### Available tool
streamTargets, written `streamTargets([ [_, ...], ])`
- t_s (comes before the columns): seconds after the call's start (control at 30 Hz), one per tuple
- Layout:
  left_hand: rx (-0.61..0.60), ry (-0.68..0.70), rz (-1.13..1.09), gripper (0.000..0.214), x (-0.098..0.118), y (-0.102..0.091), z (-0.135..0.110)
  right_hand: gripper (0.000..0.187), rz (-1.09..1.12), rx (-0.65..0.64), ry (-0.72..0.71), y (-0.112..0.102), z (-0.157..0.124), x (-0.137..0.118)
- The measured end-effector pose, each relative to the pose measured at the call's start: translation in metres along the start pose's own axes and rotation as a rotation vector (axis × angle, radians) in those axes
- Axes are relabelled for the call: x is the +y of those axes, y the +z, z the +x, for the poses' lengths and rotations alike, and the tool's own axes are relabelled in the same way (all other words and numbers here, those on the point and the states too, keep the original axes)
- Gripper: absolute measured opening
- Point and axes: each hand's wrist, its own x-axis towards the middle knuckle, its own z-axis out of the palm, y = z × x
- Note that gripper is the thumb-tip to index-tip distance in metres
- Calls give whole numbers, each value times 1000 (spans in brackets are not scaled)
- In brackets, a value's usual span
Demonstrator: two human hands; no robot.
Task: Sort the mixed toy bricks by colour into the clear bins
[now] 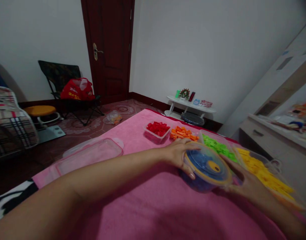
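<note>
Round clear container [203, 181], one, with blue contents, closed by a transparent lid [198, 156] edged in yellow-orange and fitted with a yellow oval plug [214, 166]; held tilted above or on the pink cloth [142, 206], contact of its base not discernible. Left hand [179, 153]: curved over the container's left side, fingers on the lid's far edge, thumb on the near rim, gripping. Right hand [243, 180]: cupped round the right side, thumb and fingers parted by the container's width, clasping it.

Behind, in a row from left to right, clear tubs: red blocks [158, 127]; orange blocks [183, 133]; green blocks [215, 145]; yellow blocks [264, 171], beside the right forearm. At left, beyond the left forearm, a pink-edged clear lid [92, 155], lying flat.

Farther off: white low table [190, 102]; dark-red door [115, 50]; folding chair [59, 73] bearing a red bag [77, 89].
</note>
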Motion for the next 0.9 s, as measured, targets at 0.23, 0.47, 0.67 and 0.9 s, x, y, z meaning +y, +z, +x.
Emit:
streamTargets([
  [0.23, -56, 27, -2, 108, 0, -6, -5, 103, 143, -91, 64, 0, -2, -14],
  [0.47, -164, -98, 28, 130, 12, -15, -8, 112, 87, -116, 9, -4, -2, -35],
  [0.67, -66, -42, -5, 119, 7, -10, -8, 113, 200, -51, 68, 11, -7, -34],
  [0.9, -118, 31, 29, 114, 12, -28, -25, 80, 70, 121, -68, 22, -16, -22],
])
